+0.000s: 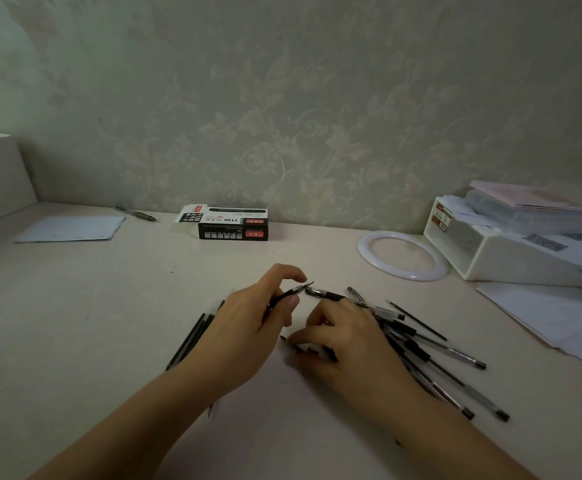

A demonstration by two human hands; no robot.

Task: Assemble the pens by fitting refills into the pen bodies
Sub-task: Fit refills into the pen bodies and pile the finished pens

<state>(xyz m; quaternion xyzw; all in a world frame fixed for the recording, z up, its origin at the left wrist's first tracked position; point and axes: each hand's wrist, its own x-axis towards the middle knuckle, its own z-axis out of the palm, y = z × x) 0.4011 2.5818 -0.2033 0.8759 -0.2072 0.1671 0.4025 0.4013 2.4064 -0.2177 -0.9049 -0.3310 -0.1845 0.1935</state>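
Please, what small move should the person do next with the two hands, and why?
Probably bring the right hand up to the pen piece that the left hand grips, with a part to fit onto it. The piece's pointed tip sticks out free beyond the fingers, while the right hand reaches down among small dark parts on the table; whether it grips one already I cannot tell.

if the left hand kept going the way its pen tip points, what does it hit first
Probably the pen lying just beyond the tip, near the right hand; the left hand holds its pen part aimed there, though depth is unclear.
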